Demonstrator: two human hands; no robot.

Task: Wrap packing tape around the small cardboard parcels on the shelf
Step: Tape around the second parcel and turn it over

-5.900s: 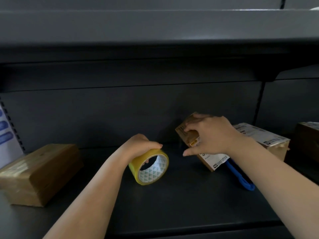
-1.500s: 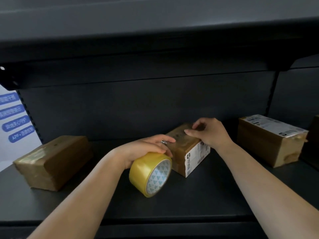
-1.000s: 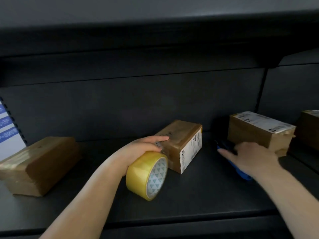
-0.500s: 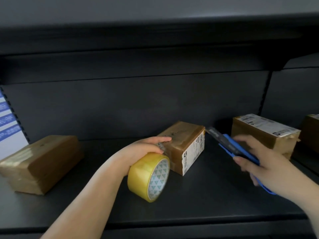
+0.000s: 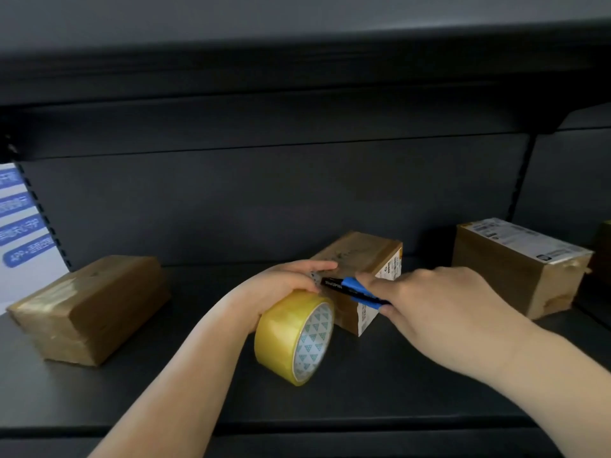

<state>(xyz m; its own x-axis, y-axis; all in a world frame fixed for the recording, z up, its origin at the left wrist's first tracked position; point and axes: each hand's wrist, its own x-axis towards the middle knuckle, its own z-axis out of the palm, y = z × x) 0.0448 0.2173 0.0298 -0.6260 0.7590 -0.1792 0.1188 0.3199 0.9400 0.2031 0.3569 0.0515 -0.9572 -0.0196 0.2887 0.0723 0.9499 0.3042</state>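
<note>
Small brown cardboard parcel [image 5: 358,259] w/ white printed label on its right end, text too small to read, sits mid-shelf on the dark grey metal shelf [image 5: 396,375]; long axis runs front-right to back-left. Blue-and-black utility knife [image 5: 353,290] has white lettering on its black tip, not legible; it points left, tip at the parcel's front-left corner, near the left fingers. Blue-and-white sign [image 5: 23,226] at far left carries "APP" plus blurred characters.

Left hand [image 5: 281,289] curls over the top of the yellow roll of packing tape [image 5: 294,338], fingertips touching the parcel. Roll stands on edge, touching the parcel's front, core facing right-front. Right hand [image 5: 439,309] grips the knife handle, palm down, forearm coming in from lower right.

Tape-wrapped brown parcel [image 5: 89,305] lies well apart at left; larger brown labelled box [image 5: 515,266] at right.
</note>
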